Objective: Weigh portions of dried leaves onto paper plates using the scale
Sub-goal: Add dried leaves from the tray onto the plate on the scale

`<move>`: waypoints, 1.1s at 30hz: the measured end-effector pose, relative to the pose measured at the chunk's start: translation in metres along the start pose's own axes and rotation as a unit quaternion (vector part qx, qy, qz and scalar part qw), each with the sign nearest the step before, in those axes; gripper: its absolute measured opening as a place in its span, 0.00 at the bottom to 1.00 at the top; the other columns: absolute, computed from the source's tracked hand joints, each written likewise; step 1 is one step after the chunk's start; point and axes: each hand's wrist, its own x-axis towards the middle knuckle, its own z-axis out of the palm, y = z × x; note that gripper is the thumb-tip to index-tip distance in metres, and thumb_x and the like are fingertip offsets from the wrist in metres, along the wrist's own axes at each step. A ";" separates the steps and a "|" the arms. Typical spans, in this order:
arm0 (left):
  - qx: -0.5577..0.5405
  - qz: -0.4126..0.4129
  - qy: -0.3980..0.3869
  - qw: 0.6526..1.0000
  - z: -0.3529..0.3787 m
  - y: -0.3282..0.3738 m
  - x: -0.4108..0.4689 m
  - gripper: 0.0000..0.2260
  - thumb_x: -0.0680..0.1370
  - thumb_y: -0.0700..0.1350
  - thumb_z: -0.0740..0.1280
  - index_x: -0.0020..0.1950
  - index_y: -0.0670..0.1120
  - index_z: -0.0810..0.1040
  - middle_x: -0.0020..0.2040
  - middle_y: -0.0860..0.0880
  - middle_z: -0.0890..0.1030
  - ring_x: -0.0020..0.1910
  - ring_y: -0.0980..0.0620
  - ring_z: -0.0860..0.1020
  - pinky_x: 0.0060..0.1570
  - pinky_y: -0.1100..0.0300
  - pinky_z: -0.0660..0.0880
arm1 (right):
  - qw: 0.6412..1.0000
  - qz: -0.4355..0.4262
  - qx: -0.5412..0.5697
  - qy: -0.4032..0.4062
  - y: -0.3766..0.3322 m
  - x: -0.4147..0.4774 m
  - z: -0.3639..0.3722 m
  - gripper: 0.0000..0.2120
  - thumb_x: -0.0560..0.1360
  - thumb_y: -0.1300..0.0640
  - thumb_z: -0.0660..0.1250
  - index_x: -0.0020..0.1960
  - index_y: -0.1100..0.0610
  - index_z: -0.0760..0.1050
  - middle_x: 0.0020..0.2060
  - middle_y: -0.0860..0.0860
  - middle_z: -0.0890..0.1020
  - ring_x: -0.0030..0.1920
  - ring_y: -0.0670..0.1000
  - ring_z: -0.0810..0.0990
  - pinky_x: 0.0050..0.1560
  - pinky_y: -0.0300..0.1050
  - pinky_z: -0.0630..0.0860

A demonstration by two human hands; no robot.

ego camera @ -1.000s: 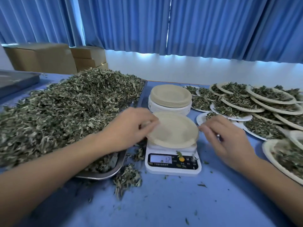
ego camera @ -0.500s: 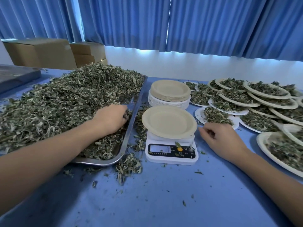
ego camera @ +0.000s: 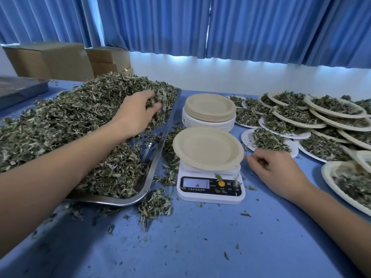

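This is a plain workroom set up for portioning a dried herb in bulk by hand. A long surface [ego camera: 200, 237] under a blue cloth carries a large steel tray [ego camera: 166, 125] heaped with dried leaves [ego camera: 70, 121]. Beside the tray are a digital kitchen scale [ego camera: 210, 189] and a stack of paper plates [ego camera: 209, 117], and many filled plates [ego camera: 246, 139] overlap to the right. Loose bits of leaf lie scattered over the cloth. Cardboard boxes [ego camera: 50, 61] stand at the far left, and blue curtains [ego camera: 261, 27] hang above a bare white wall [ego camera: 241, 77].
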 end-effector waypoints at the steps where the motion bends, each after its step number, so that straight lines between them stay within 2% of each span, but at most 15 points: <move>1: -0.004 -0.006 0.005 1.000 -0.001 0.002 0.003 0.20 0.84 0.52 0.63 0.72 0.42 0.71 0.66 0.39 0.78 0.45 0.45 0.80 0.45 0.53 0.76 | 1.000 -0.001 0.000 0.000 0.000 0.000 0.000 0.21 0.81 0.53 0.65 0.31 0.54 0.66 0.23 0.50 0.69 0.26 0.50 0.69 0.32 0.54 0.72; 3: -0.005 -0.023 -0.004 1.000 -0.004 0.003 0.008 0.23 0.84 0.52 0.63 0.75 0.42 0.69 0.71 0.39 0.74 0.55 0.40 0.80 0.54 0.47 0.78 | 1.000 -0.002 0.001 -0.002 0.001 0.000 0.000 0.21 0.82 0.53 0.65 0.31 0.54 0.66 0.23 0.50 0.69 0.26 0.51 0.69 0.32 0.54 0.72; 6: -0.049 -0.045 -0.014 0.998 -0.003 0.004 0.012 0.24 0.84 0.51 0.63 0.77 0.41 0.67 0.72 0.36 0.72 0.39 0.54 0.80 0.41 0.58 0.76 | 1.000 -0.002 0.009 -0.005 0.002 0.000 0.000 0.21 0.81 0.52 0.65 0.31 0.54 0.66 0.23 0.50 0.70 0.26 0.51 0.69 0.33 0.55 0.73; 7: -0.077 -0.053 -0.010 0.996 -0.002 0.004 0.013 0.24 0.84 0.51 0.63 0.77 0.40 0.67 0.74 0.36 0.70 0.45 0.55 0.82 0.49 0.60 0.77 | 1.000 -0.003 0.012 -0.005 0.002 0.000 0.000 0.21 0.81 0.52 0.65 0.31 0.53 0.66 0.23 0.50 0.70 0.26 0.50 0.69 0.33 0.55 0.73; 8: -0.104 -0.064 -0.003 0.993 0.000 0.004 0.014 0.25 0.84 0.50 0.63 0.78 0.40 0.66 0.76 0.39 0.68 0.61 0.53 0.80 0.63 0.57 0.74 | 1.000 -0.004 0.015 -0.004 0.002 0.000 0.000 0.21 0.81 0.53 0.65 0.31 0.53 0.66 0.23 0.50 0.70 0.26 0.50 0.69 0.33 0.54 0.73; 9: -0.125 -0.078 0.007 0.989 0.001 0.005 0.014 0.26 0.84 0.50 0.63 0.78 0.40 0.64 0.78 0.42 0.65 0.73 0.49 0.71 0.71 0.53 0.65 | 1.000 -0.004 0.016 -0.005 0.002 0.000 0.000 0.21 0.81 0.52 0.65 0.31 0.53 0.66 0.23 0.50 0.70 0.26 0.50 0.69 0.33 0.54 0.73; 10: -0.139 -0.090 0.018 0.986 0.003 0.005 0.015 0.26 0.84 0.50 0.63 0.78 0.40 0.63 0.79 0.43 0.64 0.77 0.46 0.64 0.74 0.52 0.59 | 1.000 -0.003 0.018 -0.007 0.002 0.000 0.000 0.21 0.81 0.52 0.65 0.31 0.53 0.65 0.23 0.50 0.70 0.26 0.50 0.69 0.33 0.54 0.72; 17: -0.270 -0.168 0.101 0.943 0.011 0.018 0.021 0.25 0.85 0.49 0.62 0.79 0.42 0.62 0.79 0.46 0.64 0.78 0.46 0.62 0.73 0.55 0.58 | 1.000 -0.003 0.025 -0.009 0.004 0.000 0.000 0.21 0.81 0.53 0.66 0.31 0.51 0.64 0.23 0.48 0.68 0.28 0.50 0.68 0.32 0.49 0.69; 20: -0.371 -0.190 0.097 0.904 0.008 0.034 0.022 0.19 0.85 0.50 0.61 0.75 0.45 0.71 0.71 0.42 0.75 0.70 0.41 0.74 0.70 0.46 0.71 | 1.000 -0.003 0.027 -0.008 0.006 0.000 0.001 0.22 0.81 0.53 0.66 0.31 0.50 0.64 0.22 0.48 0.68 0.28 0.50 0.68 0.31 0.48 0.68; 22: -0.455 -0.194 0.074 0.866 0.005 0.048 0.021 0.12 0.85 0.49 0.61 0.63 0.46 0.79 0.54 0.45 0.85 0.52 0.46 0.83 0.54 0.48 0.82 | 1.000 -0.006 0.026 -0.008 0.006 0.000 0.001 0.22 0.81 0.53 0.67 0.31 0.50 0.64 0.22 0.47 0.67 0.27 0.50 0.68 0.31 0.48 0.67; 24: -0.521 -0.196 0.040 0.830 0.006 0.063 0.018 0.11 0.85 0.48 0.60 0.58 0.45 0.79 0.40 0.49 0.86 0.37 0.51 0.83 0.39 0.53 0.83 | 1.000 -0.008 0.028 -0.007 0.007 0.000 0.002 0.22 0.81 0.53 0.67 0.31 0.50 0.63 0.22 0.47 0.67 0.27 0.49 0.68 0.31 0.47 0.67; 26: -0.548 -0.189 -0.001 0.815 0.013 0.077 0.014 0.12 0.85 0.48 0.59 0.57 0.44 0.79 0.37 0.49 0.85 0.33 0.53 0.81 0.34 0.56 0.79 | 1.000 -0.008 0.028 -0.007 0.007 0.000 0.002 0.21 0.81 0.53 0.67 0.31 0.50 0.64 0.22 0.47 0.68 0.27 0.49 0.69 0.31 0.47 0.67; 28: -0.533 -0.168 -0.040 0.828 0.027 0.089 0.006 0.11 0.85 0.49 0.60 0.55 0.45 0.79 0.42 0.48 0.85 0.37 0.52 0.83 0.39 0.54 0.79 | 1.000 -0.008 0.027 -0.010 0.008 0.000 0.002 0.21 0.81 0.52 0.66 0.31 0.50 0.66 0.23 0.48 0.70 0.28 0.50 0.70 0.31 0.47 0.67; 31: -0.454 -0.112 -0.082 0.880 0.049 0.097 -0.004 0.08 0.84 0.49 0.63 0.54 0.47 0.80 0.51 0.45 0.85 0.51 0.47 0.84 0.56 0.46 0.80 | 0.999 -0.006 0.030 -0.013 0.008 0.000 0.002 0.20 0.81 0.52 0.66 0.31 0.51 0.67 0.23 0.49 0.71 0.28 0.50 0.71 0.31 0.47 0.68; 33: -0.391 -0.047 -0.114 0.912 0.057 0.097 -0.008 0.08 0.82 0.48 0.67 0.51 0.44 0.81 0.50 0.46 0.84 0.51 0.49 0.82 0.60 0.47 0.77 | 0.999 -0.004 0.033 -0.014 0.008 0.000 0.001 0.20 0.81 0.51 0.66 0.32 0.51 0.68 0.23 0.49 0.72 0.28 0.49 0.71 0.32 0.48 0.70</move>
